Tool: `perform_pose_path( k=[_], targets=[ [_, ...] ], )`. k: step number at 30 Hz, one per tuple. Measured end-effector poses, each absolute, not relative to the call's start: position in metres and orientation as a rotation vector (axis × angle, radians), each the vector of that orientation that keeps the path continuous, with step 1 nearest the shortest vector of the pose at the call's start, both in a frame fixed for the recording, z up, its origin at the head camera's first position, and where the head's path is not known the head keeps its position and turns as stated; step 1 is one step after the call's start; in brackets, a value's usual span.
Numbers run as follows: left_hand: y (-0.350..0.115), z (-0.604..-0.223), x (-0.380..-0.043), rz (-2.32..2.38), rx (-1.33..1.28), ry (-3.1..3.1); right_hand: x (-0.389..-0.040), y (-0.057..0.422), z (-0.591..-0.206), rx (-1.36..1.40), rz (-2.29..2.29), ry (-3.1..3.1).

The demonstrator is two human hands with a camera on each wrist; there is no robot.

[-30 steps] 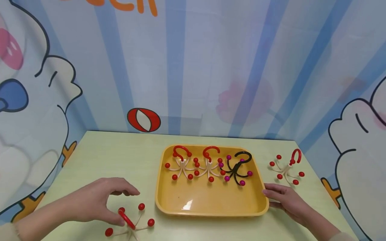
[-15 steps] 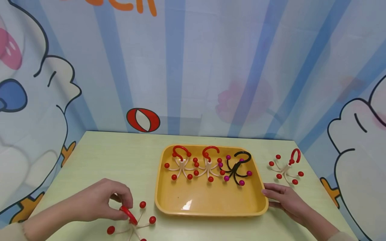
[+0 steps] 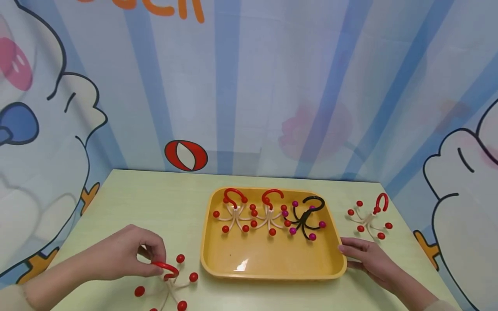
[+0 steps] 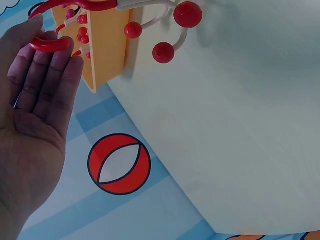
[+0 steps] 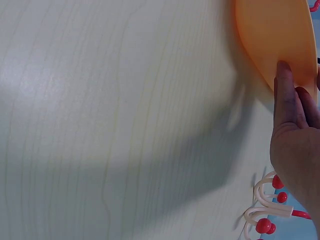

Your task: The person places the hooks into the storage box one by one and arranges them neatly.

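My left hand (image 3: 118, 254) pinches the red hooked handle of a scalp massager (image 3: 173, 272) between thumb and fingers, left of the yellow tray (image 3: 268, 261). Its white prongs spread out below, tipped with red balls; the lowest are cut off by the frame edge. In the left wrist view the hooked handle (image 4: 95, 5) passes by the thumb, fingers extended below it. My right hand (image 3: 369, 259) holds the tray's right edge, thumb at the rim. In the right wrist view, its fingers (image 5: 285, 95) lie along the outer wall.
Along the tray's far side lie two red-and-white scalp massagers (image 3: 235, 211) and a black one (image 3: 303, 220) with magenta balls. Another red-and-white massager (image 3: 367, 221) sits on the table right of the tray. A printed cloth backdrop (image 3: 249, 86) stands behind the table.
The left thumb and fingers have closed on the massager's handle, and its hook has swung more level and shifted slightly up. The right hand and tray stay in place.
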State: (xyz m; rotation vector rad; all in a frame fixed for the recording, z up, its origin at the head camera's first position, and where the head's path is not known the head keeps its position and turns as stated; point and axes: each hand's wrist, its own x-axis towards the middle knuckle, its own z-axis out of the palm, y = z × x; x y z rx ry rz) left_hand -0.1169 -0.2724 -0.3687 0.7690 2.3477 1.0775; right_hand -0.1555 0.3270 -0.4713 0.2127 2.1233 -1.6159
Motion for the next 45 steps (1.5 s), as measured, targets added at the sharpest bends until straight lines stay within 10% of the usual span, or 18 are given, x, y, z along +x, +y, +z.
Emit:
perform_pose_path(
  k=[45],
  targets=[
    [-0.191,-0.286,-0.161,1.080,0.894,2.748,-0.156,0.328,-0.473,0.177,-1.618,2.123]
  ],
)
